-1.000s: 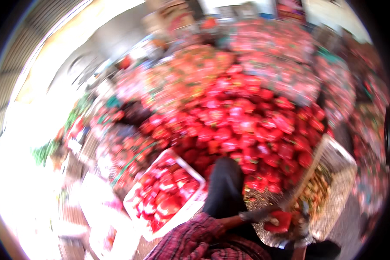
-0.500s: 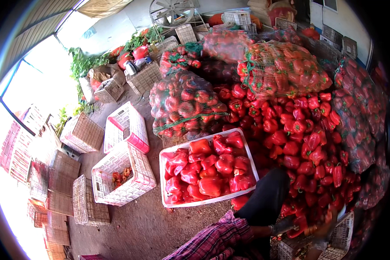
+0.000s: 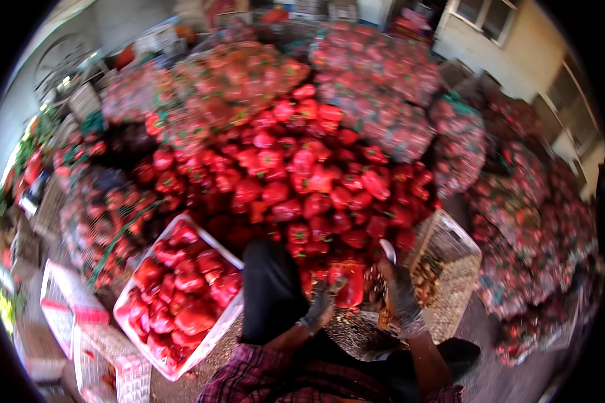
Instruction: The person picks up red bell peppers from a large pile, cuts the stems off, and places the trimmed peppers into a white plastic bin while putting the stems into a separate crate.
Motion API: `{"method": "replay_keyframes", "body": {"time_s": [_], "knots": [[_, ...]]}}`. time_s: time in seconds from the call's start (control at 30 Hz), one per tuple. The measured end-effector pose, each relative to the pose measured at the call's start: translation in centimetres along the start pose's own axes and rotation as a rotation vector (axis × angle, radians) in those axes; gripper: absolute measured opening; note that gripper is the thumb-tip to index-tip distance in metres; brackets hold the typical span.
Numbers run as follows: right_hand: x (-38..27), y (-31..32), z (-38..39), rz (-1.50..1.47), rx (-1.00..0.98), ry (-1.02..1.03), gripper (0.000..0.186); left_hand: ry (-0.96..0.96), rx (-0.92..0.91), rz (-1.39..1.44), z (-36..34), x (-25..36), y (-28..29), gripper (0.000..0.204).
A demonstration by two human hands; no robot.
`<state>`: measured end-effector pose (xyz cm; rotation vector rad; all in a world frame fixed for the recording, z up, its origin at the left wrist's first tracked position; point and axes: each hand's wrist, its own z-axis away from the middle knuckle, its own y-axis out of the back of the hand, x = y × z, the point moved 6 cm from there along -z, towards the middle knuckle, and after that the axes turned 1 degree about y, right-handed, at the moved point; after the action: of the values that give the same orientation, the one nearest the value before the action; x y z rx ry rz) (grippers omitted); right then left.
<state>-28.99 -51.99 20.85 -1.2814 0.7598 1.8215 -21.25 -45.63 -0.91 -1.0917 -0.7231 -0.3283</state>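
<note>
My left hand point(image 3: 321, 303), in a grey glove, holds a large red pepper point(image 3: 348, 290) below the heap of loose red peppers point(image 3: 316, 174). Beside it on the right, my right hand point(image 3: 402, 302), also gloved, grips a knife point(image 3: 388, 250), its blade pointing up and away from me. A crate point(image 3: 450, 295) with pale yellowish scraps stands just right of that hand. Left of my dark-clothed knee point(image 3: 269, 282) sits a white crate point(image 3: 124, 316) piled with large red peppers.
Mesh sacks of peppers point(image 3: 366, 94) ring the heap, with more stacked at the right point(image 3: 531, 235). More crates point(image 3: 111, 363) stand at lower left. A wheel-like frame point(image 3: 67, 67) leans by the back wall; a building with windows point(image 3: 484, 20) is at upper right.
The view has swung from the left back toward the heap. The knife blade now points up beside the pepper, and my hands sit higher and slightly apart.
</note>
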Motion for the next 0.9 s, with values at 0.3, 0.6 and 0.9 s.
{"method": "replay_keyframes", "body": {"time_s": [0.3,0.6,0.9], "knots": [[14.9,8.0,3.4,0.015,0.033,-0.343,0.051,-0.131,-0.247,-0.507,1.1,-2.3,-5.2,0.047],[22.5,6.1,7.3,-0.122,-0.046,-0.602,0.052,-0.024,0.132,-0.412,0.6,-4.2,-6.1,0.037],[19.1,9.9,4.3,0.139,0.476,0.059,0.035,0.142,0.051,-0.258,-0.2,-7.1,-4.7,0.041]]}}
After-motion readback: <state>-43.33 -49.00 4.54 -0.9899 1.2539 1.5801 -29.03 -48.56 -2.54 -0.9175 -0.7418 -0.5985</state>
